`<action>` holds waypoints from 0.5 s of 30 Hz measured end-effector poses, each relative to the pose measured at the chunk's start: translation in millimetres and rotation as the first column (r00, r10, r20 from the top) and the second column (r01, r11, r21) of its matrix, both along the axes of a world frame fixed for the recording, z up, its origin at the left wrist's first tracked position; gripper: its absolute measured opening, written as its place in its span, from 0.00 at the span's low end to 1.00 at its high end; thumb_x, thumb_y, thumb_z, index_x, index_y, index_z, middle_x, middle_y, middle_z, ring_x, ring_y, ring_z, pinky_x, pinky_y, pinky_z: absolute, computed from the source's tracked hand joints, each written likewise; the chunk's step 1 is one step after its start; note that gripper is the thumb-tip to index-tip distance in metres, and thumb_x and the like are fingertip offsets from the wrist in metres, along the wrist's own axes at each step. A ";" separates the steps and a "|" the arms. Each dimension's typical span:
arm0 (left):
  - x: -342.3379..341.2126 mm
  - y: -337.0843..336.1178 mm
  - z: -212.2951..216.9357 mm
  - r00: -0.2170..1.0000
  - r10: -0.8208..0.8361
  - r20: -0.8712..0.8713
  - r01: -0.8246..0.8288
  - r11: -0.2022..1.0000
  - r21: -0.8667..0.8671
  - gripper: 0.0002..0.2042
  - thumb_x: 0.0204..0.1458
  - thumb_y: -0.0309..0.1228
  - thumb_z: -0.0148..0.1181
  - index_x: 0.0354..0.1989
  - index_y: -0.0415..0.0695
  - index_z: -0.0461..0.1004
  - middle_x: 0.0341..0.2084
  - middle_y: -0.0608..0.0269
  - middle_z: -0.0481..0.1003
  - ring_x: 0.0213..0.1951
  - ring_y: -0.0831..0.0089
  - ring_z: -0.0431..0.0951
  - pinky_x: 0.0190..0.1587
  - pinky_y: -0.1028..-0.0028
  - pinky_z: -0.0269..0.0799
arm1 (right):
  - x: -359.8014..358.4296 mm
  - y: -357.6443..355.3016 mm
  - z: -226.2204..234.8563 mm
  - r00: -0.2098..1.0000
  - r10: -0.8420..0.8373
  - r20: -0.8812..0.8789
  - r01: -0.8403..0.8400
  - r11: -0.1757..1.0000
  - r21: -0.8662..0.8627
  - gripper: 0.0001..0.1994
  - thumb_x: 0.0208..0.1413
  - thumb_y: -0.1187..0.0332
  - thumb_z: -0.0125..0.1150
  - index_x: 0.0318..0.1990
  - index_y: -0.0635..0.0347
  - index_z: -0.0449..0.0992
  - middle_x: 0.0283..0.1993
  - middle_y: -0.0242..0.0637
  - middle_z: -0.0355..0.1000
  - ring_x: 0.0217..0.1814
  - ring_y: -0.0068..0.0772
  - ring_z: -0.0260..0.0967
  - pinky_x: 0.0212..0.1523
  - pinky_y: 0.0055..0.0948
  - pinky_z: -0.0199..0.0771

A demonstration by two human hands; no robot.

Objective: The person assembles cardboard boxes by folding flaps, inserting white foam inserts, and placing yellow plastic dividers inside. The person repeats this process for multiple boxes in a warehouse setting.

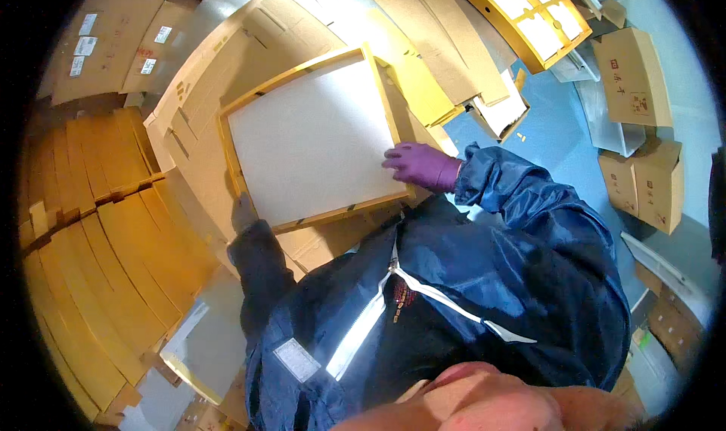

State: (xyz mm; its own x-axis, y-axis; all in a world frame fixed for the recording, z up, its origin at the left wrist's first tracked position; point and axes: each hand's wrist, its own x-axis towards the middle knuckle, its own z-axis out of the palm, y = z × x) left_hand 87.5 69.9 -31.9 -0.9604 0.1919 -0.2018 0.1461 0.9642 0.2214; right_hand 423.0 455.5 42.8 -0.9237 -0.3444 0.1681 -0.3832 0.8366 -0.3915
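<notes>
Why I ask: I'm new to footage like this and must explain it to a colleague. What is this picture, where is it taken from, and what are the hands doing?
There is no machine here, only a person working by hand. The camera sits on their head and looks down, so their navy jacket fills the lower part; the wide lens bends straight edges.

In the middle, a yellow frame with a white panel inside lies over cardboard. The right hand, in a purple glove, has its fingers over the frame's right edge. The left hand is at the lower left corner, too dark to tell how it grips.

Around them are stacked yellow-brown boards at left and cardboard boxes at right.
</notes>
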 end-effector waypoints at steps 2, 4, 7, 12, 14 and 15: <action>37.3 2.4 13.5 0.989 0.147 0.014 -0.147 0.983 0.112 0.26 0.65 0.50 0.46 0.62 0.43 0.63 0.50 0.49 0.75 0.50 0.56 0.77 0.52 0.63 0.72 | -6.8 26.6 0.3 0.976 -0.209 -0.055 0.199 0.969 -0.146 0.20 0.50 0.73 0.59 0.54 0.56 0.73 0.58 0.42 0.71 0.62 0.50 0.66 0.62 0.42 0.68; 76.9 10.7 19.9 0.960 0.271 0.069 -0.280 0.938 0.204 0.25 0.65 0.49 0.45 0.61 0.42 0.64 0.49 0.49 0.75 0.49 0.56 0.77 0.51 0.63 0.72 | -15.8 82.1 -16.9 0.827 -0.561 0.041 0.553 0.798 -0.239 0.26 0.47 0.74 0.63 0.57 0.57 0.71 0.64 0.46 0.66 0.65 0.55 0.62 0.64 0.42 0.66; 119.8 30.1 24.0 0.921 0.368 0.128 -0.390 0.876 0.284 0.24 0.66 0.48 0.45 0.60 0.42 0.64 0.49 0.49 0.75 0.48 0.56 0.77 0.49 0.63 0.73 | -31.9 160.2 -31.8 0.389 -0.917 0.091 0.913 0.396 0.096 0.31 0.50 0.60 0.69 0.61 0.58 0.66 0.61 0.48 0.66 0.62 0.53 0.64 0.61 0.43 0.69; 154.0 48.2 26.0 0.870 0.466 0.159 -0.490 0.789 0.370 0.22 0.66 0.46 0.44 0.58 0.40 0.65 0.47 0.49 0.75 0.46 0.57 0.77 0.47 0.63 0.74 | -61.0 178.5 -53.9 0.243 -0.939 0.246 0.893 0.315 0.320 0.35 0.46 0.50 0.74 0.58 0.56 0.65 0.53 0.47 0.71 0.57 0.48 0.69 0.54 0.46 0.74; 155.2 48.4 28.1 0.853 0.495 0.164 -0.517 0.757 0.399 0.22 0.67 0.45 0.44 0.57 0.40 0.65 0.47 0.49 0.75 0.45 0.57 0.77 0.46 0.63 0.74 | -66.0 180.6 -61.3 0.248 -0.942 0.225 0.903 0.309 0.300 0.32 0.46 0.50 0.73 0.54 0.54 0.66 0.50 0.44 0.73 0.53 0.47 0.72 0.50 0.47 0.76; 155.7 49.3 28.1 0.846 0.506 0.168 -0.526 0.741 0.418 0.22 0.67 0.45 0.43 0.57 0.39 0.66 0.47 0.49 0.75 0.45 0.58 0.77 0.46 0.62 0.74 | -67.1 183.3 -64.2 0.230 -0.942 0.243 0.900 0.300 0.315 0.32 0.46 0.51 0.73 0.54 0.54 0.66 0.50 0.44 0.73 0.53 0.47 0.72 0.50 0.47 0.76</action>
